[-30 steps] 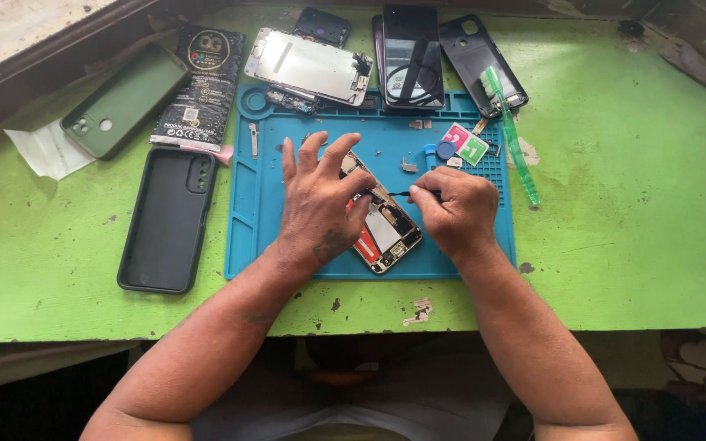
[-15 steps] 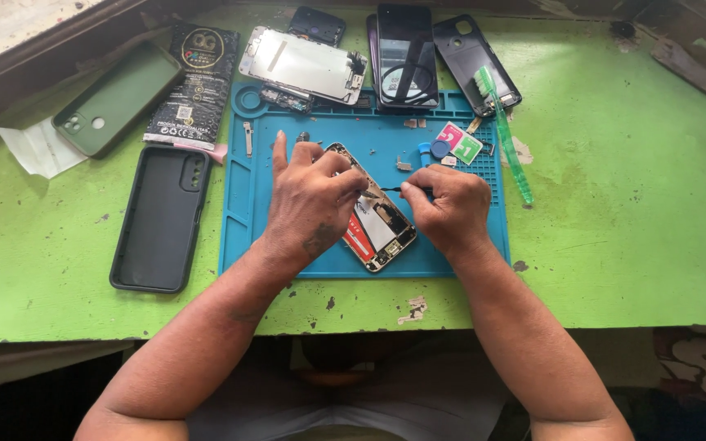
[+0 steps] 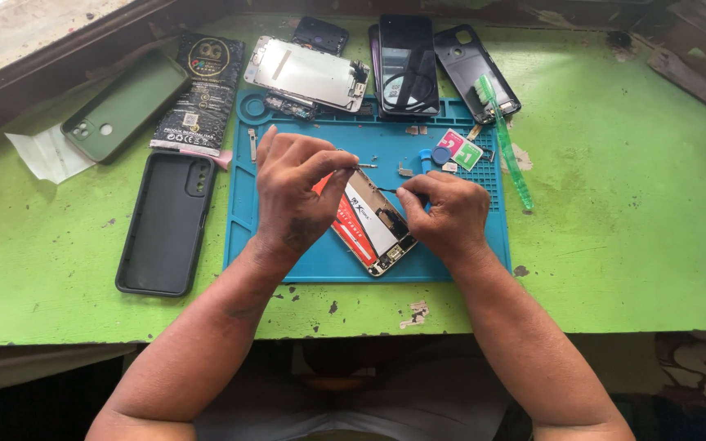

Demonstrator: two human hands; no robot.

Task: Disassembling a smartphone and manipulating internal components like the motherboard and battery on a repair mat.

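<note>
Left hand (image 3: 292, 192) lifted off phone (image 3: 369, 224), now pinching small tool (image 3: 361, 167), right hand (image 3: 443, 214) grip pinching tweezers (image 3: 387, 191) over phone, blue mat (image 3: 467, 245), green surface (image 3: 631, 212).

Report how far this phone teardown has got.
Done: the opened phone lies bare on the blue mat, its screen panel set aside. In hand: left hand steadies it; right hand works a thin tool inside. Left: the battery still sits in place.
</note>
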